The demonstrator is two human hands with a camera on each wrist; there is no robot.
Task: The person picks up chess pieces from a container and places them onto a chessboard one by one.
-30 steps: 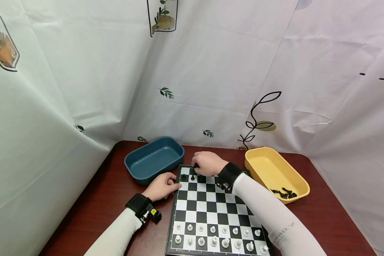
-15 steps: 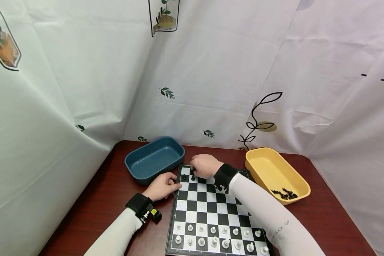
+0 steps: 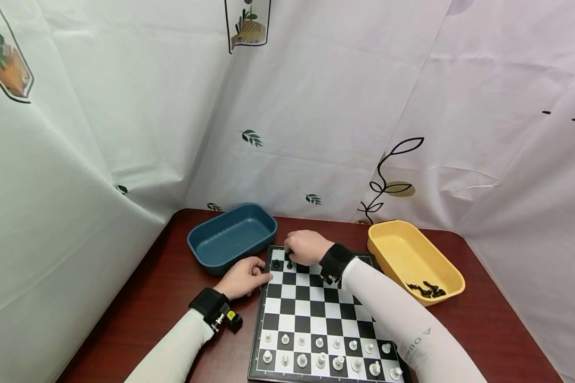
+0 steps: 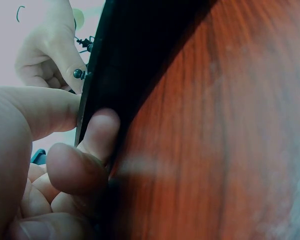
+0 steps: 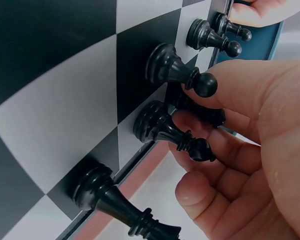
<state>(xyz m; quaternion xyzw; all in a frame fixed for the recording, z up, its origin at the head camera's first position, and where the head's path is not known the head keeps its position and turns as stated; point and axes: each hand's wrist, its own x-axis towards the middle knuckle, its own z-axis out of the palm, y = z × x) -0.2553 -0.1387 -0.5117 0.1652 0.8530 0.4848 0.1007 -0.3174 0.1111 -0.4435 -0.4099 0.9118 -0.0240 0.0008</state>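
My right hand (image 5: 250, 150) pinches an upright black plastic chess piece (image 5: 200, 112) at board's far edge; left hand (image 3: 241, 277) grips checkered chessboard (image 3: 311, 314) rim.

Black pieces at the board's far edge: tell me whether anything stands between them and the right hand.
Nothing visible does. The right hand is already among the black pieces, its fingers curled against one at the chessboard edge. Whether its grip has closed on that piece is unclear.
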